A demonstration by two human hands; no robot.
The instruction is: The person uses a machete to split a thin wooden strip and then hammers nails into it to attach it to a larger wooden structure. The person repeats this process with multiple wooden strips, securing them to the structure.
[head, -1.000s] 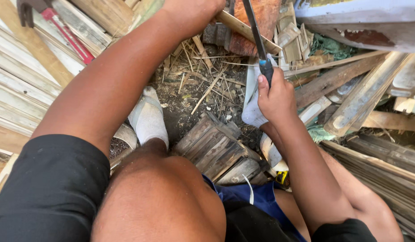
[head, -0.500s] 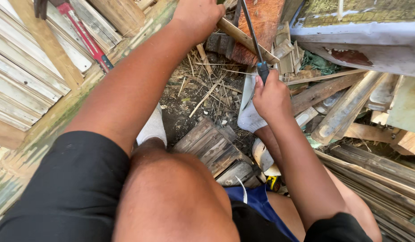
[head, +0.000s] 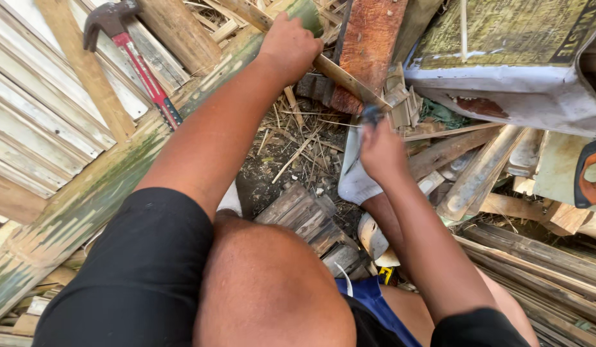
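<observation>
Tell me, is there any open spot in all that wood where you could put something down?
Barely. The likeliest patch is the dirt with dry straw between the left forearm, the wood block and the white sock. The pale corrugated sheet beside the hammer also lies bare. Right of the right hand, bamboo slats are piled thick.
</observation>
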